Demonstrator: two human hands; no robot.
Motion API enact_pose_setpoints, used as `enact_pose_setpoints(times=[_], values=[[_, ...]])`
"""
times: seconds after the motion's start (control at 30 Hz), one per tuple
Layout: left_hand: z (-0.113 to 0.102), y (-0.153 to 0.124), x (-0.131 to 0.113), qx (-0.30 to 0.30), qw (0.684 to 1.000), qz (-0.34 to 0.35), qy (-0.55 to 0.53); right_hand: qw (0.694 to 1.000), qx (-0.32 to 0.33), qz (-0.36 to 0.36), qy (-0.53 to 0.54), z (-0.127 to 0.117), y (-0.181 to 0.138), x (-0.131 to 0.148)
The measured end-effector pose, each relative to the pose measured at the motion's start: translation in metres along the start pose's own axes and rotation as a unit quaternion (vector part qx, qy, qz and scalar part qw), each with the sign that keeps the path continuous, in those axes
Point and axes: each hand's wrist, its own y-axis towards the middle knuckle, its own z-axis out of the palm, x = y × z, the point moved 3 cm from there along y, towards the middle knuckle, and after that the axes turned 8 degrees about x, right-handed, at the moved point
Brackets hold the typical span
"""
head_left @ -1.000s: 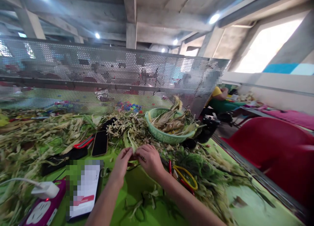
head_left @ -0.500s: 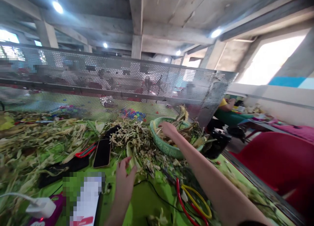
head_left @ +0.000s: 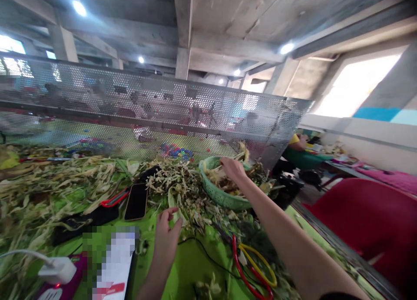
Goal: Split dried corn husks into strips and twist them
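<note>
My right hand (head_left: 233,169) reaches into a green perforated basket (head_left: 223,199), its fingers curled down among dry, pale plant strips (head_left: 215,175) that look like corn husks. The fingertips are turned away, so what they hold cannot be made out. Lower and to the left, my left hand (head_left: 167,230) hovers over the green tabletop, thumb and fingers apart and nothing between them. A pale green husk strip (head_left: 172,200) lies just beyond its fingertips. Small dried scraps (head_left: 177,180) are heaped left of the basket.
A dark phone (head_left: 136,202) and red-handled tool (head_left: 114,198) lie left, near a lit phone (head_left: 114,265) and white charger (head_left: 57,269). Red-and-yellow handles (head_left: 250,265) and a thin cable are in front. A perforated metal screen (head_left: 156,104) stands behind; a red chair (head_left: 358,221) is right.
My right hand has shifted a little to the right within the basket, uncovering more pale strips at its left side. My left hand stays nearly where it was.
</note>
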Motion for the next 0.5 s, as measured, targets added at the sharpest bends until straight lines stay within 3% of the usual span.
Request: enact_pose_setpoints(times=[0.17, 0.4, 0.5], values=[[0.0, 0.0, 0.001, -0.03, 1.0, 0.001, 0.001, 0.995, -0.093, 0.024, -0.023, -0.045, -0.03, -0.012], [0.001, 0.002, 0.007, -0.04, 0.999, -0.002, -0.014, 0.99, -0.131, 0.037, -0.04, -0.087, -0.053, -0.019], [-0.001, 0.007, 0.011, -0.05, 0.998, -0.003, -0.029, 0.981, -0.183, 0.047, -0.035, -0.108, -0.061, -0.022]])
